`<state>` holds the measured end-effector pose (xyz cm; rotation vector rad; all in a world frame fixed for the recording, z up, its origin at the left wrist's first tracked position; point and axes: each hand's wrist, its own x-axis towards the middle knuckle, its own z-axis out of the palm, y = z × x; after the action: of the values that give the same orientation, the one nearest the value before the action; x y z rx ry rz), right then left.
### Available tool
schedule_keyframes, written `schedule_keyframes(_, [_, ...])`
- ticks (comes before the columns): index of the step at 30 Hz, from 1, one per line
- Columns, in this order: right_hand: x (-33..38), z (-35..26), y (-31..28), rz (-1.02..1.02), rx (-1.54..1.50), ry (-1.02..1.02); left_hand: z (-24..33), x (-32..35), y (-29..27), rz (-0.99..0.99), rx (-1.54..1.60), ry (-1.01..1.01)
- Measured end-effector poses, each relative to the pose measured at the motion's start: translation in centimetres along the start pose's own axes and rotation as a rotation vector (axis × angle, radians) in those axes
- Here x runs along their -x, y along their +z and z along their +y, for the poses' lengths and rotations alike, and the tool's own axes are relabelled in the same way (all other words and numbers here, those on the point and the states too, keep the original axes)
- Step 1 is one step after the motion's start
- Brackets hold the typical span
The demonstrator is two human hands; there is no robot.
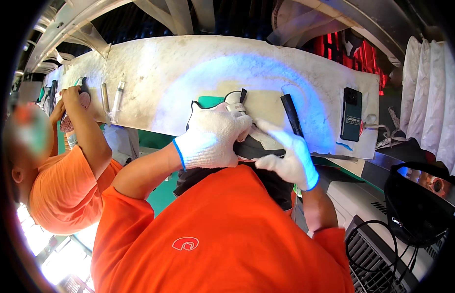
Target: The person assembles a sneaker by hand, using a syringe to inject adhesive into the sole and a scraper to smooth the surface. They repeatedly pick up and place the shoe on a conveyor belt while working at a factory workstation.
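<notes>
A black, white and grey shoe point(257, 146) with a green inside lies at the near edge of the worktable, in front of my body. My left hand point(213, 139), in a white knit glove with a blue cuff, is closed over the shoe's upper and hides much of it. Bent fingertips press near the shoe's middle. Just right of the shoe is my right hand point(291, 156), gloved alike, with thumb and fingers spread apart. Its fingertips reach the shoe's edge; whether they touch it I cannot tell. Nothing shows in that palm.
Beyond my right hand lies a black strip-like tool point(291, 113). A dark phone point(351, 115) rests at the table's right end. Left, a co-worker point(76, 180) in orange holds a shoe point(83, 102), near a white stick-like tool point(118, 100). A black bag point(418, 205) sits lower right.
</notes>
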<state>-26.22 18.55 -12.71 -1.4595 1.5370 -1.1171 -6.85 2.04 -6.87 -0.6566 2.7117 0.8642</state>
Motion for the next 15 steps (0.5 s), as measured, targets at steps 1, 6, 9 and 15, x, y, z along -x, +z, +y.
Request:
schedule_keyframes(1, [-0.3,0.3,0.0,-0.023,0.057,0.05,-0.3,-0.1,0.1,0.025,0.012,0.042])
schedule_keyframes(6, [-2.1,-1.7,0.0,-0.151,0.01,0.451,-1.0,-0.3,0.1,0.004,-0.039,0.107])
schedule_keyframes(9, [-2.3,-2.2,1.1,-0.173,0.306,0.303,-1.6,0.2,0.3,-0.037,-0.01,0.126])
schedule_keyframes(15, [-3.5,-3.2,1.8,-0.111,0.159,0.439,-2.7,-0.2,1.3,0.047,0.152,0.182])
